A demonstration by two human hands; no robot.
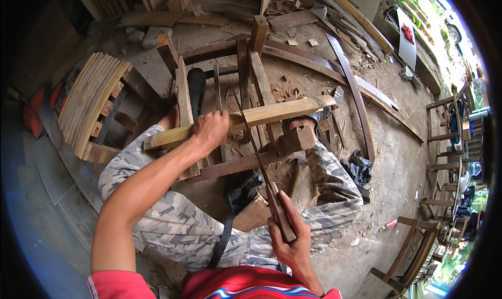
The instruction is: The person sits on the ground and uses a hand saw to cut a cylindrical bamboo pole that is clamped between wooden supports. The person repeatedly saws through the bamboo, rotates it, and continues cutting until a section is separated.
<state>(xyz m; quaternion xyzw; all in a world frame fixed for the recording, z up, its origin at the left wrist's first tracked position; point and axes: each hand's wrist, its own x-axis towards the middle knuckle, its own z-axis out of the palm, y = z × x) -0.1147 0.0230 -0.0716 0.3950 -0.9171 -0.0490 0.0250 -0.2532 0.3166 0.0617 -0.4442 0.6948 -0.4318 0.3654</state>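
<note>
A yellowish, rounded length of wood that looks like split bamboo [282, 110] lies across a wooden frame [230, 169] between my knees. My left hand [212, 131] is closed over it, left of its middle. In my right hand [294, 239] is the wooden handle of a handsaw [254, 150]. The saw's narrow blade slants up and away to the left and crosses the piece just right of my left hand. Whether its teeth have cut into the piece cannot be made out.
A slatted wooden stool [94, 100] lies at the left. Long dark strips [355, 95] and wood scraps [298, 19] litter the floor. Black plastic [358, 168] sits beside my right leg. Wooden chair frames [408, 252] stand at the right.
</note>
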